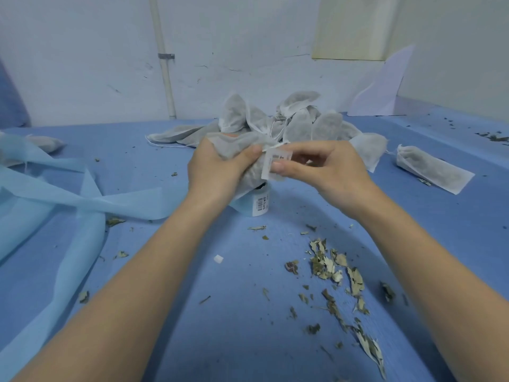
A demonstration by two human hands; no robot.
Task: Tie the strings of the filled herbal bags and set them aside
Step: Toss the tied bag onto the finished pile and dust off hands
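Note:
My left hand (217, 168) grips a filled white fabric herbal bag (237, 146) above the middle of the blue table. My right hand (322, 166) pinches the small white paper tag (272, 164) at the bag's neck, where a thin string shows. Behind my hands lies a pile of filled herbal bags (292, 119) with loose strings. One more filled bag (432, 168) lies apart at the right. Another bag (46, 143) lies at the far left.
A small white container with a barcode label (260, 204) stands under my hands. Light blue fabric strips (82, 199) spread over the left side. Dried leaf scraps (338, 277) litter the blue table cover (220, 312) at the front right. A white wall closes the back.

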